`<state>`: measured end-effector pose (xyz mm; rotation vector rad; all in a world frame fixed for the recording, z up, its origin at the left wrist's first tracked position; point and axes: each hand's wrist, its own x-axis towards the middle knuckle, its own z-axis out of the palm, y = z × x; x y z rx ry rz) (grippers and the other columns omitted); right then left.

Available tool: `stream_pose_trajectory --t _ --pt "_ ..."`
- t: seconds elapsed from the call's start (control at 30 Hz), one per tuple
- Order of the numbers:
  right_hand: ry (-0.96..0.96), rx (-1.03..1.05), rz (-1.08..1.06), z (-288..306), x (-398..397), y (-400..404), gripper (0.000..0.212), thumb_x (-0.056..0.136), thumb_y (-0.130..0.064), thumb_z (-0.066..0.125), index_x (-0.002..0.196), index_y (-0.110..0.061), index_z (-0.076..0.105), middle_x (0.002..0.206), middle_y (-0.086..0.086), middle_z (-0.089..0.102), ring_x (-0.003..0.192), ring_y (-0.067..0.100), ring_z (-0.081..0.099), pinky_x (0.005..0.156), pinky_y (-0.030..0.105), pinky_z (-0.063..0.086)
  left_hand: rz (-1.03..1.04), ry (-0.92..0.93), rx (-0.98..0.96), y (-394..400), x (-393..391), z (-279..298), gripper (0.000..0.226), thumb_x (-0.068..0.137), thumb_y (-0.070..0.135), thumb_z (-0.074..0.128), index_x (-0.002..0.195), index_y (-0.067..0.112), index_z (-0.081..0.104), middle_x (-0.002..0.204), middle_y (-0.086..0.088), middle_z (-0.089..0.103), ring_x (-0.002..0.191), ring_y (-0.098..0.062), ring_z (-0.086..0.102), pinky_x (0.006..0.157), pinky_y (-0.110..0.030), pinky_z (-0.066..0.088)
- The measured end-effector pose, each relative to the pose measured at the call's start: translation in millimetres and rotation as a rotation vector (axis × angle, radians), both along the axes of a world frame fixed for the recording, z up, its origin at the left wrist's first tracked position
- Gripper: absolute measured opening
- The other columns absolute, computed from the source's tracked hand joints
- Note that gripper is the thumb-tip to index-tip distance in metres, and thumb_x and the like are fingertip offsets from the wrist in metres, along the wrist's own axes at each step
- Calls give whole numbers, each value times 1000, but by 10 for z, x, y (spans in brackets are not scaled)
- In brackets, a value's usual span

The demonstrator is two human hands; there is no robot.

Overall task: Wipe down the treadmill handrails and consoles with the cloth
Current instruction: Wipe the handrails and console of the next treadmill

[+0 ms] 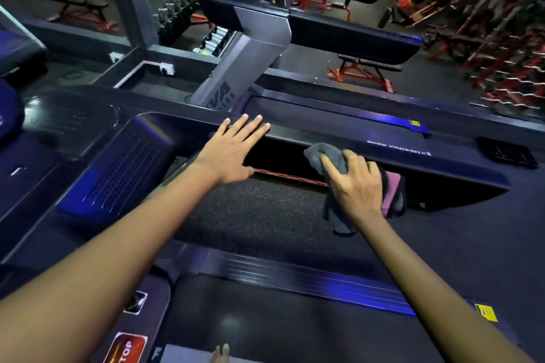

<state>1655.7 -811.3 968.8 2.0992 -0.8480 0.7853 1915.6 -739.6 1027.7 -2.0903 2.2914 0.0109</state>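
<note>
My left hand [233, 153] lay flat, fingers spread, bracing on the long black padded handrail [383, 147]; my right hand [358, 186] clutched the bunched grey-and-pink cloth [330, 156] against its side for wiping.

free: speckled floor [265, 215] gap under handrail [383, 153] | blocked: upright post [250, 68] behind

cloth [327, 156] partly hidden, stop button [125, 348] cropped

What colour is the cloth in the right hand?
Grey, with a pink part by the knuckles, seen in the head view: cloth gripped by the right hand.
</note>
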Motion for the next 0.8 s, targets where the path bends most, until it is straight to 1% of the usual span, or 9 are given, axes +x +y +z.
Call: stream_pose_trajectory --t 0.07,0.13,0.2,0.27,0.37,0.47,0.57,0.7,0.8 --pt "41 9 44 13 168 12 42 79 -6 64 117 -22 54 98 16 63 67 27 55 58 34 35 6 16 5 -4 -13 0 89 90 35 53 150 23 -11 158 0 -15 146 -21 -12 116 -40 -7" --pt "130 11 89 -26 223 12 40 80 -5 58 117 -20 54 100 17 62 67 26 53 59 35 34 6 44 7 -4 -5 9 88 90 33 53 150 23 -10 158 0 -14 146 -20 -12 116 -39 -7" --pt "249 9 132 -109 153 -4 38 81 -5 51 117 -19 52 102 17 60 69 26 51 60 36 32 9 58 6 6 3 12 88 90 32 53 150 22 -10 158 1 -14 146 -18 -12 116 -38 -8" --pt "305 33 130 -152 37 -8 40 80 -6 51 118 -19 51 103 17 56 69 26 51 60 36 32 10 64 11 11 6 9 89 89 32 54 150 18 -10 158 2 -15 146 -18 -13 117 -37 -9" --pt "182 31 75 -41 -21 2 41 81 -5 55 118 -20 52 99 18 60 66 27 53 57 35 34 -21 34 52 -17 53 24 92 89 33 54 149 15 -14 158 2 -17 145 -18 -15 117 -37 -8" --pt "87 -18 46 132 199 6 35 84 -6 57 116 -20 56 96 16 62 65 26 52 56 34 34 -70 -15 85 -39 130 59 93 90 33 54 149 15 -15 157 2 -18 145 -18 -15 117 -37 -7" --pt "156 -16 102 98 459 31 33 85 -9 54 116 -20 56 97 15 60 66 25 50 57 35 31 -95 -1 64 -27 171 25 92 89 32 55 149 15 -13 158 2 -17 145 -17 -15 116 -36 -8" --pt "333 15 175 -78 412 38 33 84 -11 47 116 -19 53 97 14 56 67 25 49 58 35 31 -98 130 39 -8 185 -19 89 89 24 56 150 18 -9 158 5 -13 145 -14 -15 114 -33 -13" --pt "302 44 145 -17 318 9 35 82 -12 55 116 -20 57 95 14 57 67 26 50 58 36 31 -87 212 40 -24 187 -18 89 87 15 57 151 19 -4 159 7 -9 145 -12 -13 114 -33 -13"
